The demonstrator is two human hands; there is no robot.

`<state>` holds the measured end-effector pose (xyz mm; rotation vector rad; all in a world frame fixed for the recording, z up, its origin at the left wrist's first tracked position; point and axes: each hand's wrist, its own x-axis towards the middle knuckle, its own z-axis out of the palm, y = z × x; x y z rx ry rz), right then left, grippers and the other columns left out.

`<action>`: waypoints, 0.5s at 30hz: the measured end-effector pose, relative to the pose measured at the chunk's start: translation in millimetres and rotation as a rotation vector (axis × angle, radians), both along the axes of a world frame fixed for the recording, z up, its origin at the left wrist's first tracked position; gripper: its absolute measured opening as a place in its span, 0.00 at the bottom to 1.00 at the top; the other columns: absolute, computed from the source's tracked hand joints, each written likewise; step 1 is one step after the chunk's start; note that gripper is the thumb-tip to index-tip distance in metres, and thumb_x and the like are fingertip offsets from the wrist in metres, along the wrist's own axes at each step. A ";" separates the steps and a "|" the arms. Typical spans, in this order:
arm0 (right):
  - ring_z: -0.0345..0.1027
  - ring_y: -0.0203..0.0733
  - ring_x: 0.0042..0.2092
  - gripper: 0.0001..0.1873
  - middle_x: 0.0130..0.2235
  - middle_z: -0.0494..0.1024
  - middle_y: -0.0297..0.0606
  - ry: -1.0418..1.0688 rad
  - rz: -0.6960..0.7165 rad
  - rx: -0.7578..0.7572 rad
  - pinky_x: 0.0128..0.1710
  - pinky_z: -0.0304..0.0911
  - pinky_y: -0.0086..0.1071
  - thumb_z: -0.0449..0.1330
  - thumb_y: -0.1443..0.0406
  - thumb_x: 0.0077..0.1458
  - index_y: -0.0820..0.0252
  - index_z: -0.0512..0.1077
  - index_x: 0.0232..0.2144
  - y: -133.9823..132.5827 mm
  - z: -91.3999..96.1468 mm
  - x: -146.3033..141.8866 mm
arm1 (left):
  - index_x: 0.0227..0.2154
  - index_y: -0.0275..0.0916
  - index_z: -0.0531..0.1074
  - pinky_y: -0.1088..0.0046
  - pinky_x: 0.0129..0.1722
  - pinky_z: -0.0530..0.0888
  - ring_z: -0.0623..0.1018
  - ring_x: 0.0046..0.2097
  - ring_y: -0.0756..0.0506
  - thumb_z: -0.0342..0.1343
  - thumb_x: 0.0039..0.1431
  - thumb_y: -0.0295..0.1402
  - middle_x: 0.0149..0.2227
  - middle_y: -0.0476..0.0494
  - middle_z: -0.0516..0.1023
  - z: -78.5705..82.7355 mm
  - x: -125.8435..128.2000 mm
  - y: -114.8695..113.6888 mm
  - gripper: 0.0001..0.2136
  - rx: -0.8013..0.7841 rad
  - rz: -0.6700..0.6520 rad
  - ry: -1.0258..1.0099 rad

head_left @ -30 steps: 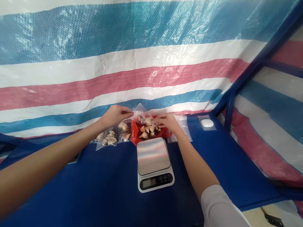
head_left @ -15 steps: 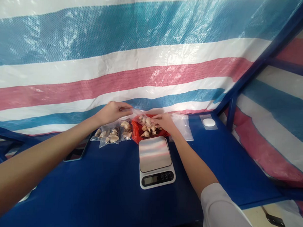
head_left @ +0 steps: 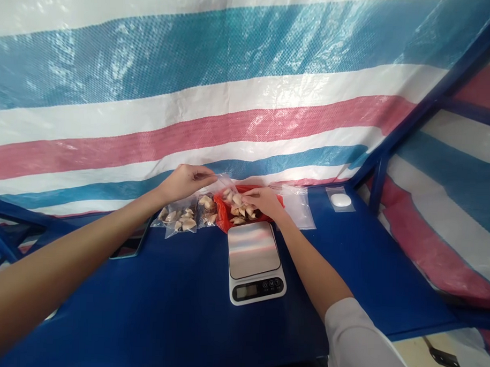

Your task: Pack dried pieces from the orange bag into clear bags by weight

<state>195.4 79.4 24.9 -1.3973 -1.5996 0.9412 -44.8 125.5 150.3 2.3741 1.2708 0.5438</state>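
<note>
My left hand (head_left: 189,182) pinches the upper edge of a clear plastic bag (head_left: 226,182), which hangs tilted over a red plastic bag (head_left: 223,217). Several pale shell-like pieces lie inside the clear bag. In the red bag are more beige-brown shell-like pieces (head_left: 239,210). My right hand (head_left: 264,202) is over the red bag's right side, its fingers closed at the clear bag's pieces; what is between the fingertips is hidden. Just in front stands a white kitchen scale (head_left: 254,253) with a bare metal plate.
Filled clear bags (head_left: 181,220) lie left of the red bag, with a dark phone (head_left: 130,245) beyond them, partly under my left arm. Flat clear bags (head_left: 300,207) and a white oval object (head_left: 341,200) lie to the right. A striped tarp (head_left: 190,128) rises behind the blue table (head_left: 164,304).
The view has shifted slightly, so things on the table sit a little further right. Both hands stay at the clear bag; the right fingers have shifted only slightly.
</note>
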 end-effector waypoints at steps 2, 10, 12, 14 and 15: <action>0.75 0.36 0.30 0.10 0.29 0.83 0.34 0.045 0.008 -0.021 0.29 0.69 0.25 0.64 0.59 0.55 0.56 0.83 0.34 0.3 -0.8 0.7 | 0.39 0.41 0.82 0.69 0.35 0.74 0.79 0.36 0.43 0.58 0.57 0.55 0.38 0.42 0.84 -1.5 1.5 -1.2 0.22 -0.002 -0.037 -0.032; 0.75 0.38 0.31 0.10 0.32 0.83 0.36 0.205 -0.033 -0.100 0.30 0.70 0.28 0.65 0.60 0.54 0.58 0.83 0.36 -2.3 14.5 3.5 | 0.36 0.37 0.82 0.70 0.34 0.72 0.79 0.34 0.43 0.55 0.59 0.54 0.33 0.41 0.83 -3.5 7.4 -1.4 0.23 0.046 -0.044 -0.102; 0.75 0.38 0.32 0.10 0.31 0.83 0.36 0.214 -0.039 -0.101 0.31 0.70 0.28 0.65 0.61 0.53 0.59 0.83 0.35 -1.8 17.1 3.4 | 0.35 0.38 0.82 0.70 0.34 0.73 0.79 0.34 0.44 0.55 0.59 0.53 0.32 0.41 0.83 -2.5 7.4 -0.7 0.23 0.049 -0.029 -0.109; 0.75 0.39 0.31 0.10 0.31 0.83 0.36 0.215 -0.032 -0.108 0.30 0.70 0.29 0.66 0.60 0.53 0.59 0.83 0.34 0.4 15.7 2.3 | 0.33 0.38 0.82 0.70 0.34 0.73 0.79 0.33 0.44 0.54 0.59 0.52 0.31 0.42 0.83 -1.2 6.8 -0.1 0.22 0.044 -0.014 -0.108; 0.75 0.39 0.31 0.10 0.30 0.82 0.36 0.211 -0.024 -0.115 0.30 0.70 0.29 0.66 0.59 0.52 0.59 0.83 0.33 1.9 13.9 1.4 | 0.33 0.38 0.82 0.70 0.34 0.73 0.79 0.33 0.44 0.54 0.59 0.52 0.31 0.42 0.83 -0.4 6.4 0.0 0.21 0.038 -0.007 -0.104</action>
